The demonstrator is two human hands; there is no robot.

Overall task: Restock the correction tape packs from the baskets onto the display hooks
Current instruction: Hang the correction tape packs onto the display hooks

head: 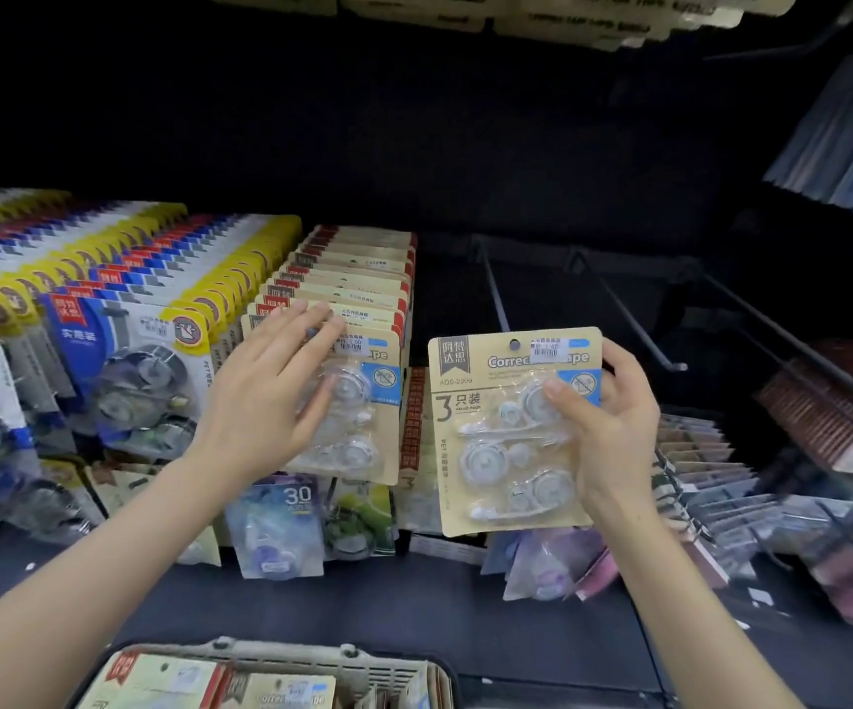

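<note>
My right hand [613,427] grips one correction tape pack [496,442] by its right edge: thumb on the front blister, fingers behind the card. The pack stands upright, its hang hole at the tip of a bare hook [493,289]. My left hand [271,396], fingers straight, lies flat on the front pack [363,442] of the full row just left. The basket [363,667] lies below.

one wide-angle camera, worn on the person's head, looks forward and down at a shop display wall [465,171] from close in. both forearms [107,545] enter from the bottom corners, left hand [265,396] and right hand [613,427] at mid-frame; print on the correction tape pack [496,432] reads clearly. the basket [286,652] rim cuts the lower edge, display hooks [639,323] recede upper right.
</note>
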